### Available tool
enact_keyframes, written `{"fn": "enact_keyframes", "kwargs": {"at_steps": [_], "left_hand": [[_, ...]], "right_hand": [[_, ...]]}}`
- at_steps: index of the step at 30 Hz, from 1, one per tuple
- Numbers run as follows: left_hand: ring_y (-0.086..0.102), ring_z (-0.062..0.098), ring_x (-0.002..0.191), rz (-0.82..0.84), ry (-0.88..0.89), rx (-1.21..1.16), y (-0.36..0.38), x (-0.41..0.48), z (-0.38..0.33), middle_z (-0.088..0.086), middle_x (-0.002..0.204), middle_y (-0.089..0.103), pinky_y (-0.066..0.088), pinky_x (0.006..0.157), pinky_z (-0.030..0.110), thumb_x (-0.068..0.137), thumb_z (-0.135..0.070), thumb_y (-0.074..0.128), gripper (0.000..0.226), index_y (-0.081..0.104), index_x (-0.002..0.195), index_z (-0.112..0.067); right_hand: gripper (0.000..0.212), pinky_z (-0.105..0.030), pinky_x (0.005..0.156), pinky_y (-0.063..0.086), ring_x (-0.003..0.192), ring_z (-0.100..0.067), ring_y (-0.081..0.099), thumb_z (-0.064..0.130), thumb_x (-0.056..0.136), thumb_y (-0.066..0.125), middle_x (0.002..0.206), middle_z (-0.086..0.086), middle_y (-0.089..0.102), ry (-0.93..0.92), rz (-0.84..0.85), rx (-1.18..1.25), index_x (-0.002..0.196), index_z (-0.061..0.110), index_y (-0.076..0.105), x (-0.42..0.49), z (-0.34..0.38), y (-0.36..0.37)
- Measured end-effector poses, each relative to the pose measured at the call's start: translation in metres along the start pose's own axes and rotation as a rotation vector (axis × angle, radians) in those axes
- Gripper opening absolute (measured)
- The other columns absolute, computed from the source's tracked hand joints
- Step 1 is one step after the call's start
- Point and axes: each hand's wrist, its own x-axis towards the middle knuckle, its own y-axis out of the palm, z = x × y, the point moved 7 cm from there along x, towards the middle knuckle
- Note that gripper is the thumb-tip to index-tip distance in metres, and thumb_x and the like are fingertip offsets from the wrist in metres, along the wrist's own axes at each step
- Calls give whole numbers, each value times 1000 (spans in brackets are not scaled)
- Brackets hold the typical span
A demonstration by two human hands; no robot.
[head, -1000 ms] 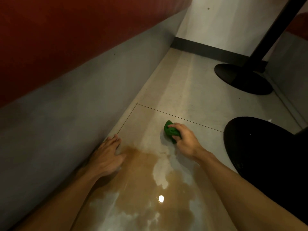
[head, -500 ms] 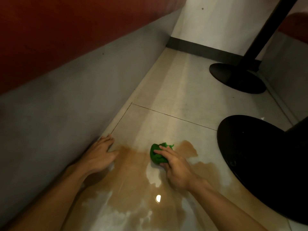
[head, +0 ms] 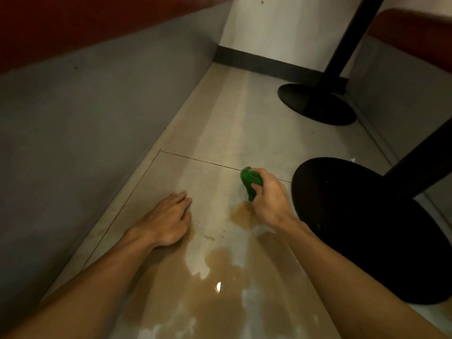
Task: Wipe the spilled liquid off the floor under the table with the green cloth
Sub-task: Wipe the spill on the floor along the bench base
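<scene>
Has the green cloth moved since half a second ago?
Yes. The green cloth, gripped in the right hand, went forward out of the brown spill up to the tile seam, toward the black table base beside it.

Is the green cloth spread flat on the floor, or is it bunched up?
Bunched up. The green cloth is a crumpled wad gripped in the right hand, with only a small lump showing past the fingers, nothing laid flat.
</scene>
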Motion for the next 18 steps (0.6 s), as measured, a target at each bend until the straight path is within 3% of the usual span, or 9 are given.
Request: {"fn": "enact_keyframes", "kwargs": {"at_steps": [2,6,12,15,18], "left_hand": [[7,12,146,-9,-6,-1,1,3,3,-4,160,10,1,114,22,102,-38,26,51,24,150,-21],[5,11,146,-17,-18,10,7,6,5,-7,160,8,4,116,26,101,-40,25,52,23,151,-24],[3,11,147,-18,-34,14,8,6,4,-8,160,6,4,117,28,101,-39,25,52,21,151,-25],[2,11,147,-19,-32,13,7,5,3,-8,160,6,3,117,27,101,-38,27,52,21,151,-25],[3,10,146,-30,-40,-2,6,5,4,-10,160,6,3,116,26,101,-38,29,52,21,151,-27]], "right_hand": [[45,-37,98,46,117,-25,51,2,92,50,131,-8,51,66,-68,-219,135,14,46,6,-31,-13],[49,-40,105,37,125,-29,44,7,91,54,136,-13,47,223,38,-460,137,12,42,-8,-79,3],[60,-37,116,25,135,-28,35,2,87,57,146,-12,39,173,10,-360,142,13,37,-9,-58,37],[54,-34,116,19,140,-28,28,9,93,50,153,-12,31,73,124,-305,145,17,35,-6,-33,62],[53,-36,115,25,141,-28,28,9,93,50,155,-8,28,-78,259,-265,143,21,40,-15,-10,87]]}}
